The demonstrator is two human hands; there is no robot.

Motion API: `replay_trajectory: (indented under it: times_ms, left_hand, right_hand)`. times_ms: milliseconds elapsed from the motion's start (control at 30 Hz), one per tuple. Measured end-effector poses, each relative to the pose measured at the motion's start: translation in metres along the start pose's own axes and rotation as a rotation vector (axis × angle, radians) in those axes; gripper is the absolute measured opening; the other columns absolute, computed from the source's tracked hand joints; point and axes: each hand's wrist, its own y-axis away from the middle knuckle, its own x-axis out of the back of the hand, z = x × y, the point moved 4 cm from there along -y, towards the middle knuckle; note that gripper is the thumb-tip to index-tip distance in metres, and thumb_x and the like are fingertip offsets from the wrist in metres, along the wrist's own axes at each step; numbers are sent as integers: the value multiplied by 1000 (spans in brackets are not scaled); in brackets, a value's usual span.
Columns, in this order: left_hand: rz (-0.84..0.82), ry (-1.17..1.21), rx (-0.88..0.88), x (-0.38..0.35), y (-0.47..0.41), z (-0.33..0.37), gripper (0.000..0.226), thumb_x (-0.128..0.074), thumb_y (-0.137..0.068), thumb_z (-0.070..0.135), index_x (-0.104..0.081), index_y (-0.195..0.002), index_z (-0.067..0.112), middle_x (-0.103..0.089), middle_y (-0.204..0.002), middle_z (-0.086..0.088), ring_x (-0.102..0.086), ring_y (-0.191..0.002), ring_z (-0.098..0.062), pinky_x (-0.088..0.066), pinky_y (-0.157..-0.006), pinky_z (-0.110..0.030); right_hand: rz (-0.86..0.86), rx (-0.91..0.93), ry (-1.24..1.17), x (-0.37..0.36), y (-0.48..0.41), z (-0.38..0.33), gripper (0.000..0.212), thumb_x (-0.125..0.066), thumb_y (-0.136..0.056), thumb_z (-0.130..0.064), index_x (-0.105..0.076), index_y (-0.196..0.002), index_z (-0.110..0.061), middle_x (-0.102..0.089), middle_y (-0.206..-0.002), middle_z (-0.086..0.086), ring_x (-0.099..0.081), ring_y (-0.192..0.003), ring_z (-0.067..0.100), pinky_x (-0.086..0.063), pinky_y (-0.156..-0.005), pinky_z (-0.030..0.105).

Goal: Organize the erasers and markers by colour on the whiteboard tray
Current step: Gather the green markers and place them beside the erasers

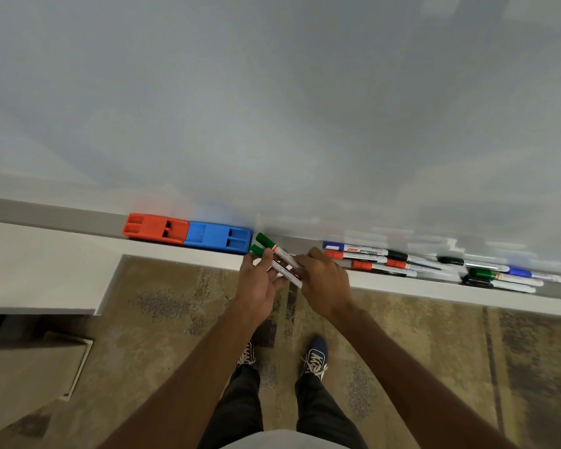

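Two green-capped markers (266,246) lie side by side over the tray's front edge, caps pointing toward the board. My left hand (261,283) holds them from the left with thumb and fingers curled around their white barrels. My right hand (324,281) grips the barrels' near ends from the right. On the whiteboard tray (78,222) an orange eraser (156,229) and a blue eraser (218,237) sit end to end, just left of the marker caps. To the right lies a loose pile of markers (379,259) with red, blue, black and green caps.
The whiteboard (272,108) rises behind the tray. More markers (499,275) crowd the tray's right end. Below is patterned carpet (175,319) with my two shoes, and a white ledge (39,273) juts out at the left.
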Motion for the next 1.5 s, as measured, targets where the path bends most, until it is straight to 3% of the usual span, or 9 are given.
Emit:
replay_trajectory:
  times_ms: [133, 333, 467, 567, 767, 1000, 1100, 1233, 1500]
  left_hand:
    - [1, -35, -42, 2, -1, 2, 51, -57, -99, 13, -37, -145, 24, -73, -116, -16, -72, -105, -36, -57, -90, -53]
    - [62, -86, -114, 6, 1, 9, 49, -60, -97, 5, -50, -138, 30, -70, -116, -24, -70, -104, -39, -61, -74, -44]
    - [75, -52, -115, 14, 1, 13, 47, -60, -96, 2, -53, -135, 27, -69, -114, -24, -74, -96, -38, -63, -70, -44]
    - [70, -26, -110, 20, 1, 14, 45, -60, -95, 1, -55, -133, 27, -65, -122, -24, -74, -95, -39, -62, -80, -50]
    - [53, 11, -94, 20, 3, 14, 47, -59, -95, 1, -53, -135, 26, -64, -126, -25, -75, -96, -36, -63, -76, -46]
    - [57, 8, -89, 10, 7, 9, 46, -61, -94, 1, -55, -133, 24, -64, -127, -25, -73, -98, -38, -61, -79, -49]
    - [51, 3, -77, 4, 7, 8, 45, -60, -94, 2, -55, -133, 25, -66, -124, -25, -73, -99, -38, -61, -80, -50]
    - [31, -2, -47, -7, 9, 3, 42, -60, -95, 1, -56, -130, 23, -70, -116, -24, -73, -99, -38, -63, -76, -47]
    - [1, -56, -21, -39, 19, -27, 41, -59, -95, 0, -56, -130, 20, -70, -114, -24, -72, -102, -39, -59, -87, -53]
  right_hand:
    - [-25, 44, -35, 0, 3, -1, 27, -61, -93, -21, -68, -118, -21, -59, -92, 3, -58, -79, 21, -54, -63, 38]
    - [-97, 104, -83, 3, -2, -1, 25, -56, -96, -22, -71, -115, -21, -60, -90, 3, -54, -77, 18, -37, -62, 28]
    - [30, 31, 59, 13, -12, 9, 20, -59, -91, -7, -71, -107, -13, -67, -102, 4, -64, -88, 23, -51, -66, 33]
    - [-76, 49, 261, 9, -20, 10, 36, -62, -84, 1, -64, -117, -12, -64, -115, 6, -61, -105, 26, -53, -78, 37]
    - [-171, 69, 344, 4, -26, 6, 37, -64, -81, 2, -62, -116, -10, -62, -114, 9, -57, -107, 28, -53, -79, 43]
    - [-128, 92, 367, 8, -25, 6, 43, -72, -77, -2, -58, -118, -3, -54, -122, 15, -54, -111, 31, -53, -73, 42]
    - [-15, 65, 336, 20, -13, 18, 43, -72, -67, 6, -61, -108, 0, -58, -112, 17, -59, -99, 33, -53, -64, 41]
    - [133, 21, 355, 43, 13, 55, 43, -70, -58, 13, -63, -98, 0, -61, -99, 15, -62, -83, 29, -51, -53, 33]
    - [142, -188, 409, 74, 51, 138, 47, -65, -63, 13, -62, -106, -3, -58, -102, 12, -60, -85, 30, -39, -49, 30]
